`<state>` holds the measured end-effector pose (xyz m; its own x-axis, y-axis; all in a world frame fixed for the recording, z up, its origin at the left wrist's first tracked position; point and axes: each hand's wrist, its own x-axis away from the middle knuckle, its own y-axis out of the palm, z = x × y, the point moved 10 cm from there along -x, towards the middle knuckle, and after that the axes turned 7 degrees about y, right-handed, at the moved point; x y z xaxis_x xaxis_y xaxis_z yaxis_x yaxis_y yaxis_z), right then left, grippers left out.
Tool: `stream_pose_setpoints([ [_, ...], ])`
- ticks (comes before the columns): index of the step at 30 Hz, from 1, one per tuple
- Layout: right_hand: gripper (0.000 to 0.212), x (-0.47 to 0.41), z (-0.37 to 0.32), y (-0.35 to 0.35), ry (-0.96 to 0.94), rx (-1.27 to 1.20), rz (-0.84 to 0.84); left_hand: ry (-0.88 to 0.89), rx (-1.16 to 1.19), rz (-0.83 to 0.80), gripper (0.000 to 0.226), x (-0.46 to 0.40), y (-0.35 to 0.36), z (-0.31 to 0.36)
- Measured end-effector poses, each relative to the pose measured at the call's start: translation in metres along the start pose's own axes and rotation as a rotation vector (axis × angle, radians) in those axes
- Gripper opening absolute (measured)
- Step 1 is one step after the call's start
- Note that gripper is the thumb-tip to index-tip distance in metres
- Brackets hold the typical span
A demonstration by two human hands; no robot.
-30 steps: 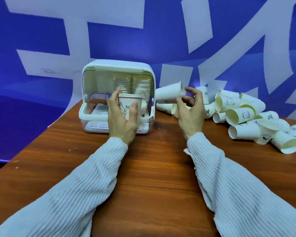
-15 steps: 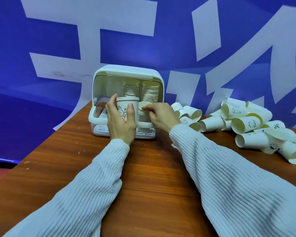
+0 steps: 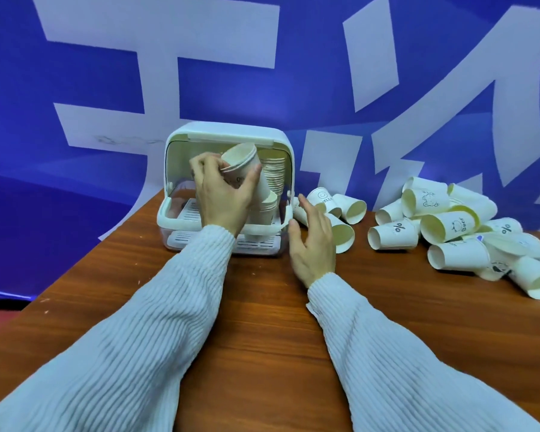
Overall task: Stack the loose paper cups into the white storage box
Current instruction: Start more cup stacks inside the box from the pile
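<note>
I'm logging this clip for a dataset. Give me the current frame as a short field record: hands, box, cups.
left hand: grips nested cups, tilted, at the box opening
right hand: open, holds nothing, beside the box
white storage box: lid up, cup stacks inside
loose cups: lying on their sides, right of the box
table: brown wood

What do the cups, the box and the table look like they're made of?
Cups: thin matte paper, by their rolled rims and printed drawings. Box: looks like smooth white plastic, slightly glossy, with a see-through lower tray. Table: reddish-brown wood grain with a sheen; whether solid wood or laminate can't be told.
</note>
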<state>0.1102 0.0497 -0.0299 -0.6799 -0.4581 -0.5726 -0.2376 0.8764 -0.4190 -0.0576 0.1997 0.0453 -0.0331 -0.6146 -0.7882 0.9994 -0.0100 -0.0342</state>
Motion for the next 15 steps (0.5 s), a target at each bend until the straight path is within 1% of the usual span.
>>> stream_pose_setpoints([
  [3,0.043,-0.001,0.007,0.003,0.052,-0.045,-0.025,0.106,-0.088,-0.067,0.035,-0.014,0.019,0.013],
  [4,0.043,-0.001,0.010,0.003,0.063,-0.052,-0.028,0.133,-0.113,-0.126,0.031,-0.015,0.030,0.014],
  [6,0.041,-0.002,0.014,0.003,0.085,-0.076,-0.028,0.188,-0.186,-0.280,0.032,-0.012,0.053,0.011],
  [8,0.041,-0.005,0.016,0.002,0.096,-0.109,-0.020,0.236,-0.363,-0.444,0.033,-0.001,0.074,0.002],
  [11,0.039,-0.006,0.017,-0.002,0.095,-0.133,0.024,0.299,-0.656,-0.603,0.050,0.019,0.088,-0.013],
  [13,0.034,-0.008,0.016,-0.014,0.075,-0.075,0.129,0.326,-0.758,-0.674,0.064,0.032,0.092,-0.021],
  [15,0.035,-0.014,0.017,-0.028,0.071,0.056,0.227,0.328,-0.808,-0.739,0.075,0.040,0.096,-0.026],
])
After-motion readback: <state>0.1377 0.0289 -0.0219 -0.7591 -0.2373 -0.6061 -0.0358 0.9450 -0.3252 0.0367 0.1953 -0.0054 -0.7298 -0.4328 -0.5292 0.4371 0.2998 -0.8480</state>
